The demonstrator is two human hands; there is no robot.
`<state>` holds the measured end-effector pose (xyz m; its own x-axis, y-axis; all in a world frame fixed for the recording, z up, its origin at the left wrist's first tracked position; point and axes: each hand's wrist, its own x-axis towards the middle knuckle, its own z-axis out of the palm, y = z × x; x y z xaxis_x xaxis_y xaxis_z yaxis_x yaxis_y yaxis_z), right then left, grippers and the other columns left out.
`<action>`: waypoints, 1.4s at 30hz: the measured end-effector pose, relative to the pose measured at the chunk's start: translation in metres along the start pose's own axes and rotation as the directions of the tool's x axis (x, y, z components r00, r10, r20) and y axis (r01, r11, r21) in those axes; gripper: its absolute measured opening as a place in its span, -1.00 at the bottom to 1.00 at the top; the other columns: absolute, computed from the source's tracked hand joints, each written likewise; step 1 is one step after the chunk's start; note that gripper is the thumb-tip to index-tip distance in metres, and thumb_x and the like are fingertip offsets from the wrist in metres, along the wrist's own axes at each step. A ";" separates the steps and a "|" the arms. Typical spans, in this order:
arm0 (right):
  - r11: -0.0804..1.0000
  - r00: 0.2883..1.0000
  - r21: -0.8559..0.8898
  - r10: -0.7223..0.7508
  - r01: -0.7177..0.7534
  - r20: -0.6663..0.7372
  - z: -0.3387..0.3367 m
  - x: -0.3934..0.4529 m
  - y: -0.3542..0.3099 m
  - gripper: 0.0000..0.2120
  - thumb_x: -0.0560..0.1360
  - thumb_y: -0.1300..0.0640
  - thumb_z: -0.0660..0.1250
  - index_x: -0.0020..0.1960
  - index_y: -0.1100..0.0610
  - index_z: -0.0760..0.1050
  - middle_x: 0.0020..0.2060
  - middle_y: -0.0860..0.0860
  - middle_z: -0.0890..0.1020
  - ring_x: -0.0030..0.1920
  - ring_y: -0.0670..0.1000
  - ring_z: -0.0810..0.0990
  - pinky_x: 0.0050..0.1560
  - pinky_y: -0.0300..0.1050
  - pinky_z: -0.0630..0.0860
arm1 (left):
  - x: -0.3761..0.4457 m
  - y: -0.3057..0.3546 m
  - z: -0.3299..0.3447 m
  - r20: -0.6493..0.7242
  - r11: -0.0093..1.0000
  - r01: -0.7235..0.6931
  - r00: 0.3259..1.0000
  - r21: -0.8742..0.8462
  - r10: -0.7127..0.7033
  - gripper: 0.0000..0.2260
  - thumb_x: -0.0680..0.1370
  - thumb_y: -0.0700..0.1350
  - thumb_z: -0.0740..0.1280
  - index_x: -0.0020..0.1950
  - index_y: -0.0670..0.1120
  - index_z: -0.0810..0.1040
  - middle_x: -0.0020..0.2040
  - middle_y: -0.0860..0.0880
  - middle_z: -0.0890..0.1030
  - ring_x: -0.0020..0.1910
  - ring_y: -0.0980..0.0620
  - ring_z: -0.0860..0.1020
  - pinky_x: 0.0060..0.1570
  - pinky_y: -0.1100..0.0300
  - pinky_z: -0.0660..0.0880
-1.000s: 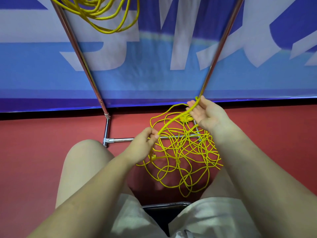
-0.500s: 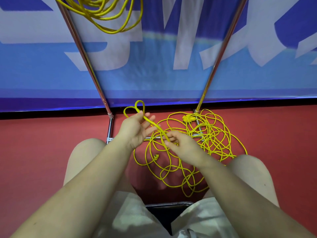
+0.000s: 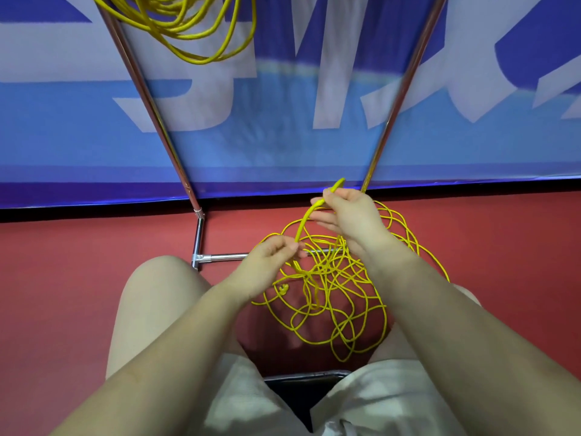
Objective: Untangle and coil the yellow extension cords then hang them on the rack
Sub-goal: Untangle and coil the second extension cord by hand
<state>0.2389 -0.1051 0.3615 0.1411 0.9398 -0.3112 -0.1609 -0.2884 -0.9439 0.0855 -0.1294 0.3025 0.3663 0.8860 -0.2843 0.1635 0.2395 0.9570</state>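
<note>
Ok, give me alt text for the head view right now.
Both hands hold one strand of yellow extension cord above a tangled pile on the red floor: the left hand pinches it low, the right hand grips it higher. A coiled cord hangs on the metal rack behind.

A blue-and-white banner (image 3: 283, 121) hangs behind a red floor (image 3: 78, 262), with a dark seat edge (image 3: 306, 377) below.

Red floor (image 3: 78, 278) under tangled yellow cord (image 3: 339, 297) and the rack's metal base (image 3: 220, 256)
</note>
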 end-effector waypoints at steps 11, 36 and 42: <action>0.732 0.929 -0.667 0.138 0.138 0.344 -0.015 -0.018 0.061 -0.73 0.53 0.12 0.30 0.20 0.17 0.48 -0.08 -0.05 0.55 0.02 -0.06 0.52 0.15 -0.14 0.44 | 0.012 0.032 -0.014 -0.277 0.920 0.018 0.951 -0.392 -0.137 -0.85 0.64 -0.21 0.12 -0.06 -0.08 0.46 -0.21 -0.02 0.52 -0.30 0.13 0.55 -0.37 0.18 0.58; 0.941 0.989 0.307 0.121 -0.142 0.086 -0.014 -0.007 -0.008 -0.77 0.56 0.21 0.23 0.21 0.15 0.38 0.03 0.10 0.57 0.10 0.10 0.55 0.00 0.01 0.53 | 0.005 0.009 0.005 -0.087 0.988 -0.089 0.991 0.126 0.100 -0.81 0.63 -0.29 0.12 -0.04 -0.02 0.42 -0.20 0.00 0.57 -0.26 0.15 0.56 -0.13 0.13 0.52; 0.837 0.972 -0.539 0.039 0.096 0.233 -0.016 -0.030 0.063 -0.61 0.48 0.20 0.36 0.28 0.18 0.41 0.06 0.00 0.51 0.07 -0.07 0.50 0.11 -0.29 0.43 | 0.010 0.035 -0.005 -0.271 0.856 -0.012 0.951 -0.516 -0.150 -0.86 0.64 -0.25 0.10 -0.05 -0.12 0.41 -0.16 -0.06 0.51 -0.21 0.06 0.58 -0.34 0.16 0.59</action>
<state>0.2402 -0.1544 0.3091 -0.0971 0.9446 -0.3137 0.4049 -0.2504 -0.8794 0.0902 -0.1102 0.3338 0.0752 0.9143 -0.3981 -0.3373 0.3990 0.8526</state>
